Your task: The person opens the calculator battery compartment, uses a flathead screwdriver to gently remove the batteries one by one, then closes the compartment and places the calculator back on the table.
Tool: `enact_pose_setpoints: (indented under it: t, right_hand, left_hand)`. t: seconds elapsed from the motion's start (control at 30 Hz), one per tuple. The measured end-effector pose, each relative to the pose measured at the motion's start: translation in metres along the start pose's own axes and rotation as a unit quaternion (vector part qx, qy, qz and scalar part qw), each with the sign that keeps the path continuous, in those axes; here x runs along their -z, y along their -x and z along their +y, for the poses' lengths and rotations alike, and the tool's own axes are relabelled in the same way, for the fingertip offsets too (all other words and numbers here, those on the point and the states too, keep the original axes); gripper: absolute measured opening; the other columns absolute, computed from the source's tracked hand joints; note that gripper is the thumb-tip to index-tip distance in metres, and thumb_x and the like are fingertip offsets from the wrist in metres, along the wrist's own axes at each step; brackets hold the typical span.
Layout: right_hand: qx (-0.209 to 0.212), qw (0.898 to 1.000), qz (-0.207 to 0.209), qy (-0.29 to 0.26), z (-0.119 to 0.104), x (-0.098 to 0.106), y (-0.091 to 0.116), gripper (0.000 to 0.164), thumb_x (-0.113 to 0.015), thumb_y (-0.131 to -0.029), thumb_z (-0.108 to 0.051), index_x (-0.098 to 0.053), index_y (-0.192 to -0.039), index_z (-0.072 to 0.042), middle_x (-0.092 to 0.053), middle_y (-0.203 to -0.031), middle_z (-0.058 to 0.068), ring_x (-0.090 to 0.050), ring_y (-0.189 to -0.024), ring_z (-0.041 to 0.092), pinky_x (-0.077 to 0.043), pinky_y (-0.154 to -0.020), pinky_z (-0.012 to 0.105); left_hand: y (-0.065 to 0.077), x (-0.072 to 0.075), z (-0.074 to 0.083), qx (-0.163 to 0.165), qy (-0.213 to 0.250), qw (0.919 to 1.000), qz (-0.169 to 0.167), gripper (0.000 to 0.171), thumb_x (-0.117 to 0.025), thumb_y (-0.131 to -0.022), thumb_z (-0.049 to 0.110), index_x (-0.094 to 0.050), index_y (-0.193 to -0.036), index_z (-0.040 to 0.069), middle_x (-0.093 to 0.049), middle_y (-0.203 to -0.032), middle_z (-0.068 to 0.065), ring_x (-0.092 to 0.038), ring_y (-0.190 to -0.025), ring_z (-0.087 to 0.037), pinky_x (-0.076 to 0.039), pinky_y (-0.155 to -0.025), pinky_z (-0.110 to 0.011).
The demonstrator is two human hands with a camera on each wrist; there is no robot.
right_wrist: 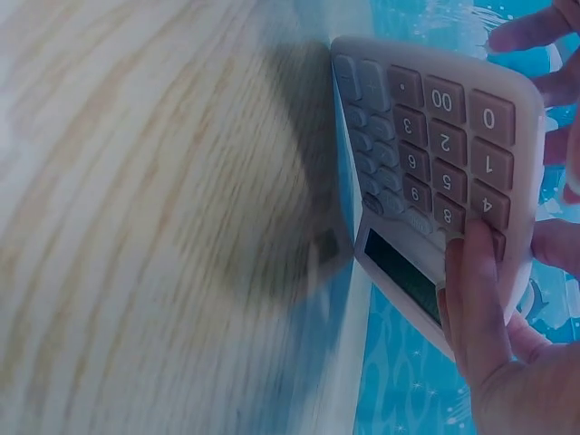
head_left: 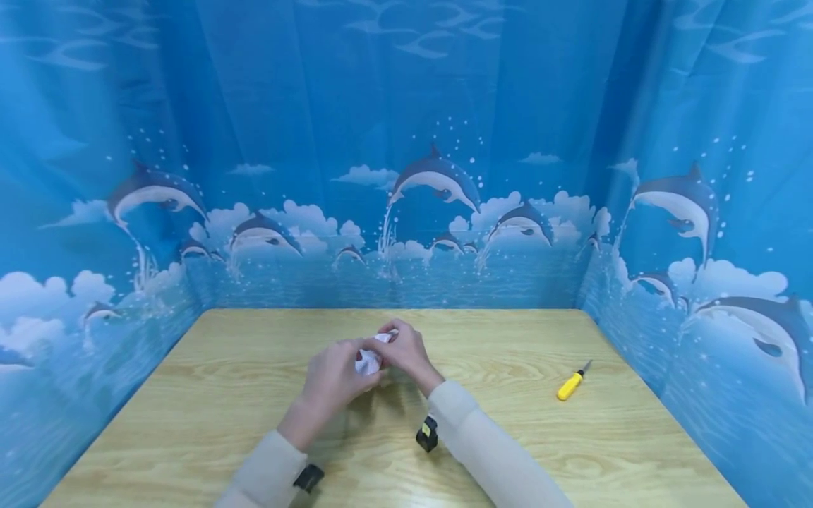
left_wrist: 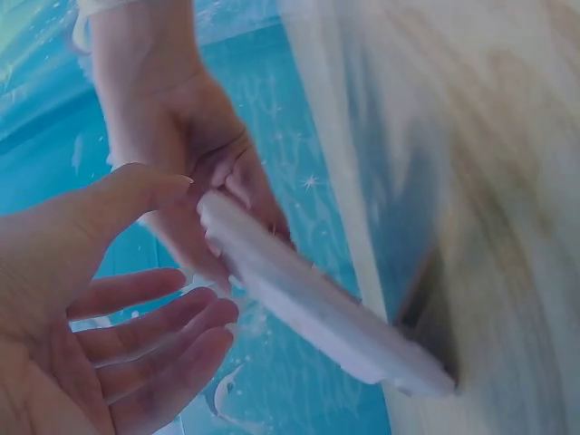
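A pale calculator (right_wrist: 435,149) with darker number keys and a small screen is tilted on edge close over the table. My right hand (right_wrist: 517,390) grips it by the screen end, with fingers lying across its face. The left wrist view shows the calculator's thin side (left_wrist: 317,304) and the right hand (left_wrist: 186,136) behind it. My left hand (left_wrist: 109,299) is beside its near edge, fingers loosely bent and spread, thumb tip right by the rim. In the head view, both the left hand (head_left: 330,377) and the right hand (head_left: 406,353) partly hide the calculator (head_left: 368,362).
A yellow-handled screwdriver (head_left: 570,386) lies at the right of the wooden table (head_left: 508,437). Blue curtains (head_left: 394,85) printed with dolphins stand behind the table and along both sides. Black wrist-worn devices (head_left: 428,434) show near the sleeves.
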State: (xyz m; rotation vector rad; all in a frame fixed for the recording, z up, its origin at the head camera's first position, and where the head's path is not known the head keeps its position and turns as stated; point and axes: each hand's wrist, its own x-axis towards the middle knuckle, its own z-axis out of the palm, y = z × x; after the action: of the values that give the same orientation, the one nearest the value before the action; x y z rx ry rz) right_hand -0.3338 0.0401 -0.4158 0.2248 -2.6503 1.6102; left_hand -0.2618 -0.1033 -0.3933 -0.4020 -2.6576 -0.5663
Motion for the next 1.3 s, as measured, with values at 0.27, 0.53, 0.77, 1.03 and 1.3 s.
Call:
enact_pose_setpoints:
  t: [0.27, 0.53, 0.77, 1.03, 1.3]
  right_hand:
    - [0.006, 0.999, -0.025, -0.028, 0.003, 0.001, -0.001, 0.029, -0.073, -0.08, -0.024, -0.061, -0.101, -0.009, -0.066, -0.077, 0.009, -0.066, -0.06, 0.023, -0.058, -0.059, 0.044]
    - [-0.007, 0.998, -0.058, -0.03, 0.005, 0.001, -0.001, 0.031, -0.071, -0.083, -0.023, -0.059, -0.11, -0.011, -0.066, -0.093, 0.013, -0.064, -0.071, 0.017, -0.059, -0.062, 0.038]
    - [-0.003, 0.998, -0.061, -0.021, 0.004, 0.002, 0.001, 0.027, -0.069, -0.084, -0.02, -0.061, -0.109, -0.012, -0.063, -0.1, 0.015, -0.063, -0.081, 0.02, -0.059, -0.066, 0.038]
    - [0.018, 0.997, -0.076, -0.006, 0.005, 0.006, 0.002, 0.023, -0.065, -0.087, -0.014, -0.06, -0.11, -0.012, -0.063, -0.104, 0.013, -0.062, -0.086, 0.02, -0.058, -0.063, 0.034]
    - [0.032, 0.997, -0.072, -0.001, 0.009, 0.006, 0.003, 0.021, -0.064, -0.088, -0.012, -0.06, -0.109, -0.014, -0.063, -0.105, 0.012, -0.061, -0.088, 0.02, -0.056, -0.06, 0.028]
  left_hand:
    - [-0.008, 0.009, -0.024, 0.07, 0.015, 0.9971, -0.026, 0.045, -0.078, -0.072, 0.039, -0.068, -0.107, 0.012, -0.07, -0.089, -0.005, -0.061, -0.071, -0.015, -0.044, -0.053, -0.026]
    - [-0.011, 0.016, -0.053, 0.123, 0.043, 0.9908, -0.035, 0.04, -0.076, -0.077, 0.031, -0.066, -0.111, 0.011, -0.071, -0.096, -0.008, -0.065, -0.082, -0.022, -0.05, -0.06, -0.033]
    - [-0.011, 0.012, -0.066, 0.127, 0.052, 0.9894, -0.048, 0.033, -0.071, -0.084, 0.027, -0.066, -0.111, 0.008, -0.07, -0.1, -0.012, -0.066, -0.085, -0.024, -0.054, -0.068, -0.04]
    - [-0.014, 0.005, -0.072, 0.12, 0.073, 0.9877, -0.068, 0.038, -0.065, -0.089, 0.022, -0.059, -0.121, 0.001, -0.064, -0.114, -0.021, -0.065, -0.096, -0.03, -0.054, -0.082, -0.045]
    - [-0.013, -0.002, -0.074, 0.134, 0.095, 0.9822, -0.091, 0.045, -0.062, -0.092, 0.023, -0.052, -0.127, -0.003, -0.061, -0.118, -0.024, -0.063, -0.1, -0.034, -0.053, -0.085, -0.047]
